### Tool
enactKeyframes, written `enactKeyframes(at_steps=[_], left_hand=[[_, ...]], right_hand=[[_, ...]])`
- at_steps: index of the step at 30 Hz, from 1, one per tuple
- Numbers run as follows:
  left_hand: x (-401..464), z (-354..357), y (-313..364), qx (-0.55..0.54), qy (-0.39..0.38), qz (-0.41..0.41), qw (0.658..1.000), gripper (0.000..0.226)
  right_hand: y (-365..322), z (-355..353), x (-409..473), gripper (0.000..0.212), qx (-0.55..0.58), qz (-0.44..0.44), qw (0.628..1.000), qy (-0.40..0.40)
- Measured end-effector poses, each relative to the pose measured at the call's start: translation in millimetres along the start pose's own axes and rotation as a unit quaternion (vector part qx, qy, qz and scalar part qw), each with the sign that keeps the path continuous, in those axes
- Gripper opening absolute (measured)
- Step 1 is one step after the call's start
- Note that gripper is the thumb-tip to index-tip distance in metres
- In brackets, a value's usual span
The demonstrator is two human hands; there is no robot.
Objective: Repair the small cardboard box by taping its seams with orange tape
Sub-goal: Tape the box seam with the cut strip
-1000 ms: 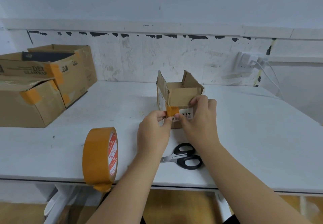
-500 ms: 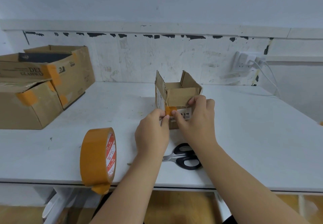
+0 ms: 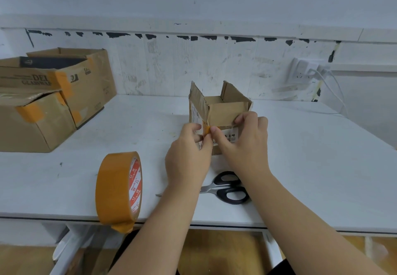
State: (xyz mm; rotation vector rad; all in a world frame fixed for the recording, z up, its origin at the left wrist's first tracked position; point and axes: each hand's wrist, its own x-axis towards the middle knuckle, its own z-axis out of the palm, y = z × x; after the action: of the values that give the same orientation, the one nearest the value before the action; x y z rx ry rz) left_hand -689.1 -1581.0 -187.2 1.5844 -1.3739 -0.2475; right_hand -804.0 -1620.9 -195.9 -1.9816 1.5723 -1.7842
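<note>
A: Small cardboard box (image 3: 223, 111)?

B: Upright on the white table (image 3: 300, 167), top flaps open and standing. Near vertical corner turned toward the camera, white label on the front face.

A: Orange tape on the box?

B: Short orange strip (image 3: 206, 130) over that near corner seam, partway down the box. Mostly covered by fingers.

A: Left hand (image 3: 189, 156)?

B: Just left of the box's near corner, fingers curled, thumb and fingertips pressed on the strip's left part, against the box's left face. Pinching or only pressing: cannot tell for sure, though curled round the corner.

A: Right hand (image 3: 245, 141)?

B: On the box's front face. Thumb tip against the strip's right edge; forefinger curled higher up, on the fold line under the front flap. Gripping the box front, label partly hidden beneath.

A: Roll of orange tape (image 3: 119, 189)?

B: Left of the box and nearer the camera, standing on edge at the table's front rim, loose end hanging over the rim. Red and white printed core facing right.

A: Anything else near the box?

B: Black-handled scissors (image 3: 227, 187), flat on the table in front of the box, blades pointing left under the left forearm. Two larger cardboard boxes (image 3: 53, 98) far left of the small box, patched with orange tape, against the wall. Wall socket (image 3: 305, 70) with white cable behind and right of the box.
</note>
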Motion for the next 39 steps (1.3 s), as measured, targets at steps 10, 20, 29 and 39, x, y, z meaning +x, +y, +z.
enactKeyframes(at_steps=[10,20,29,39], left_hand=[[0,1,1,0.005,-0.003,0.028,1.000,0.016],[0,1,-4,-0.019,0.004,0.021,1.000,0.013],[3,6,-11,-0.031,-0.003,0.000,1.000,0.006],[7,6,-17,-0.100,-0.002,-0.029,0.995,0.016]], right_hand=[[-2,0,-1,0.048,0.007,0.006,1.000,-0.006],[2,-2,0,0.041,0.019,0.001,1.000,-0.022],[7,-1,-1,0.043,0.001,-0.034,0.999,-0.023],[7,2,-4,0.049,-0.030,-0.047,0.998,-0.012]])
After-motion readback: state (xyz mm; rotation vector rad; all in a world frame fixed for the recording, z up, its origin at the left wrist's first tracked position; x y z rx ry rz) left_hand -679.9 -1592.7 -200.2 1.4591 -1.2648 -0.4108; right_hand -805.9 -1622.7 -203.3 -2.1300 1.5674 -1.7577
